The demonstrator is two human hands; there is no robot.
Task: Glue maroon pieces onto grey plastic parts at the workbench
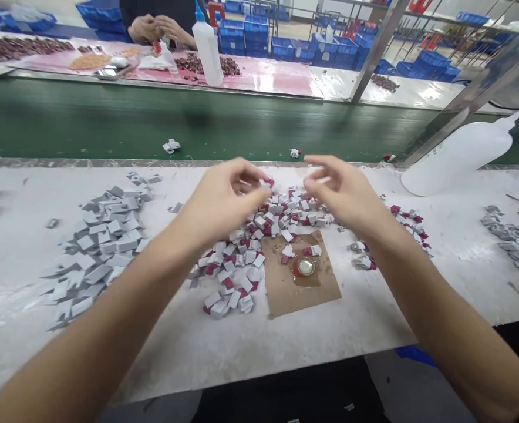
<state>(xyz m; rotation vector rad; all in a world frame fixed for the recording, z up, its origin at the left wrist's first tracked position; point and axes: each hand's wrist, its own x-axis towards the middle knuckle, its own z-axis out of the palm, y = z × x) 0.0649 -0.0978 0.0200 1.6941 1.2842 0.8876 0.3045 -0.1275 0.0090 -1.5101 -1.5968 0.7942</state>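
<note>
My left hand (pixel 228 200) is closed, its thumb and fingers pinching a small grey-and-red plastic part (pixel 267 183) above a heap of similar parts (pixel 281 214). To the right, my right hand (pixel 341 191) hovers over the heap's far edge, slightly blurred. Its index finger is stretched out and apart from the thumb, with nothing seen between them. Below the hands lies a brown cardboard square (pixel 286 294) with a wet patch, a small round cap-like piece (pixel 306 267) and a couple of grey-and-red parts on it.
Plain grey parts (pixel 110 241) are heaped at left, more grey parts (pixel 512 238) at far right. A large white squeeze bottle (pixel 457 153) leans by a metal post. Beyond runs a green conveyor belt (pixel 110 117) with a few parts; across it, a co-worker's hands (pixel 158 29) are busy.
</note>
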